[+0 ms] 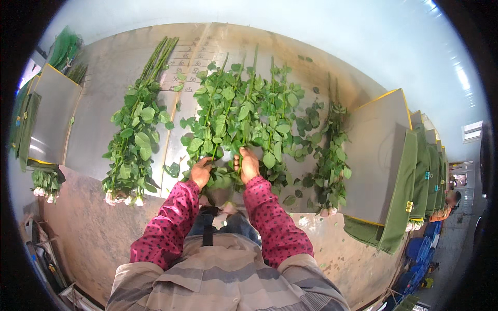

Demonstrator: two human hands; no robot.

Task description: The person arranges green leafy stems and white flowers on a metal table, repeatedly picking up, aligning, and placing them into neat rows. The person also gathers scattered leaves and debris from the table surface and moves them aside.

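Leafy rose stems (233, 109) lie across the grey table before me, cut ends pointing away. My right hand (248, 166) is closed around a green stem in the middle of the foliage. Just to its left, my left hand (201, 173) has its fingers at another stem among the leaves; whether they grip it is hard to tell. A pale pink rose head (228, 208) shows between my forearms at the near table edge. On the left lies a separate bunch of roses (134, 132), its light pink heads over the edge. More rose stems (330, 151) lie on the right.
Numbered lines (186, 70) mark the table's far part. A grey divider panel (377, 155) with yellow edging stands right, green cloth (402, 194) clipped beside it; another panel (52, 112) stands left. Blue buckets (420, 248) and a person (443, 212) are at far right.
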